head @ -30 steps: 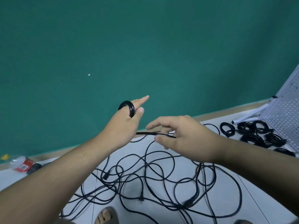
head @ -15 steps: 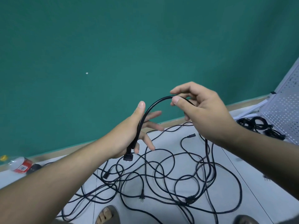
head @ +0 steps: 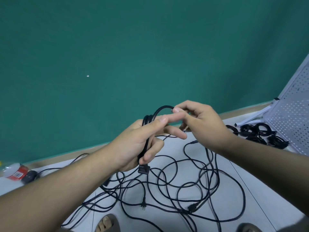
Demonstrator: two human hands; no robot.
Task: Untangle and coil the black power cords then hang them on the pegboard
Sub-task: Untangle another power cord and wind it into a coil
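- Between both hands, above the floor (head: 270, 198): one cord (head: 161, 108) mid-coil, only a few turns gathered.
- Left hand (head: 133, 144): closed round those turns, fingers curled over them, plug (head: 143, 169) hanging just below the palm.
- Right hand (head: 204, 121): pinching the cord's raised arc between thumb and forefinger, close beside the left, apparently bringing over the next loop.
- Below, on the floor: tangle (head: 207, 166), big and loose, several cords crossing one another, plug ends scattered among them; most of the untangling left to do.
- Far right, at the foot of the pegboard (head: 296, 118): coils (head: 260, 131) lying in a cluster on the floor, wound but not hung.
- On the pegboard: nothing seen hanging, though only one edge in view, so hard to be sure.
- Judged overall: somewhere in the middle, with winding partly done, more cords to free, and all hanging apparently yet to come.
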